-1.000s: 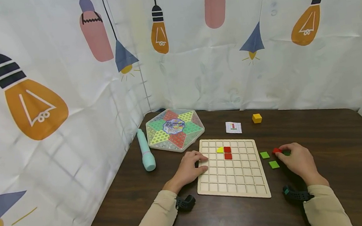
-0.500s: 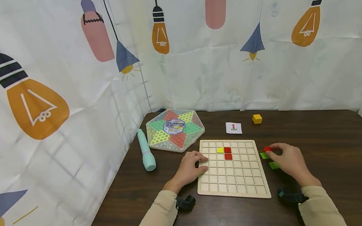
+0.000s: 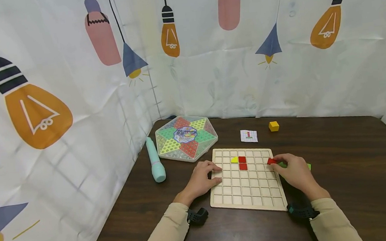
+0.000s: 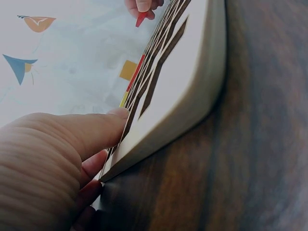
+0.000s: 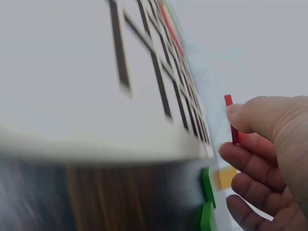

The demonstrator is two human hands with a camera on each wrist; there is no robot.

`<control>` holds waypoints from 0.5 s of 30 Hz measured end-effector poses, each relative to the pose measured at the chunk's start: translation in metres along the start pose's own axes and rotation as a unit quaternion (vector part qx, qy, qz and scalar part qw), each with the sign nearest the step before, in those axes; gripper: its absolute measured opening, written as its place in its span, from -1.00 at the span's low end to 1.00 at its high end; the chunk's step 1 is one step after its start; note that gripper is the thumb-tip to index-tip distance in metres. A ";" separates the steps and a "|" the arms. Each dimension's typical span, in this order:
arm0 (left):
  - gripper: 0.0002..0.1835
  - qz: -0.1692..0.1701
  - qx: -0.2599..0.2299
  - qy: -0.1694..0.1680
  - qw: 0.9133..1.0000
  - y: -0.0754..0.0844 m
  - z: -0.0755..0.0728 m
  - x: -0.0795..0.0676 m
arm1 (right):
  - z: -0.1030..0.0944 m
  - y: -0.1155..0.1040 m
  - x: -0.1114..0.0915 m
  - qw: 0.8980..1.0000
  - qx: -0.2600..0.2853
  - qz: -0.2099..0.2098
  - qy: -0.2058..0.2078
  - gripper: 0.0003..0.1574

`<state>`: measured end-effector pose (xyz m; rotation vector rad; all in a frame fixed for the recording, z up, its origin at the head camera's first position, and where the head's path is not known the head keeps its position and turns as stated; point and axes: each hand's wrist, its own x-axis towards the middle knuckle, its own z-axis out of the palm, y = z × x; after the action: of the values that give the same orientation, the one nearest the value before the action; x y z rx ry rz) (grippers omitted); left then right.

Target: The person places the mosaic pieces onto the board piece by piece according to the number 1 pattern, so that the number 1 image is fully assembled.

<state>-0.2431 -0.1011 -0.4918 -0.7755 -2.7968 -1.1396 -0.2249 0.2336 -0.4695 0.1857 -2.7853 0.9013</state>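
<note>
My right hand (image 3: 295,170) pinches a small red tile (image 3: 271,161) between thumb and fingers, over the right edge of a wooden grid board (image 3: 242,199). In the right wrist view the red tile (image 5: 235,134) is held on edge. My left hand (image 3: 200,178) rests on the board's left edge; the left wrist view shows its thumb (image 4: 108,127) on the rim. Set in the grid are a yellow rounded piece (image 3: 234,160) and, beside it, two red tiles (image 3: 243,166) in a column. Green tiles (image 5: 208,185) lie right of the board, partly hidden by my right hand in the head view.
Behind the board lie a small printed grid card (image 3: 248,136) and a yellow cube (image 3: 274,126). At the back left sits a hexagonal clear box (image 3: 186,148) with a coloured star, next to a mint-green baton-shaped object (image 3: 156,163). A patterned curtain (image 3: 210,84) borders the dark table.
My right hand has carried the red tile leftward from among the green tiles to the board's right edge. My left hand and the pieces on the grid stay where they were.
</note>
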 end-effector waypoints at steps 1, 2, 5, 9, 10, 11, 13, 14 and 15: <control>-0.69 -0.001 -0.001 0.000 1.000 0.000 0.000 0.000 | 0.001 -0.002 0.000 1.000 0.002 -0.002 -0.004 -0.58; -0.69 0.000 -0.002 0.000 1.000 0.000 0.000 0.000 | 0.003 -0.004 0.000 1.000 0.004 -0.003 -0.006 -0.60; -0.69 0.001 -0.001 0.001 1.000 -0.001 0.000 0.000 | 0.008 -0.011 -0.001 1.000 0.007 -0.011 -0.018 -0.65; -0.69 0.003 0.002 0.002 1.000 -0.001 0.000 0.000 | 0.014 -0.019 -0.002 0.999 0.012 -0.024 -0.033 -0.70; -0.70 0.002 0.003 0.002 1.000 -0.001 0.000 0.000 | 0.015 -0.020 -0.003 0.999 0.014 -0.024 -0.036 -0.71; -0.70 0.001 0.003 0.002 1.000 -0.001 0.000 0.000 | 0.016 -0.022 -0.003 0.999 0.016 -0.027 -0.038 -0.71; -0.70 0.000 0.002 0.002 1.000 0.000 0.000 0.000 | 0.018 -0.025 -0.004 0.998 0.018 -0.032 -0.041 -0.71; -0.70 0.000 0.001 0.002 1.000 0.000 0.000 0.000 | 0.019 -0.027 -0.004 0.998 0.021 -0.034 -0.042 -0.72; -0.70 -0.001 0.001 0.002 1.000 0.000 0.000 0.000 | 0.020 -0.029 -0.004 0.998 0.022 -0.036 -0.043 -0.72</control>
<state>-0.2435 -0.1009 -0.4917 -0.7687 -2.7950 -1.1370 -0.2191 0.1990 -0.4701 0.3388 -2.8184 0.9585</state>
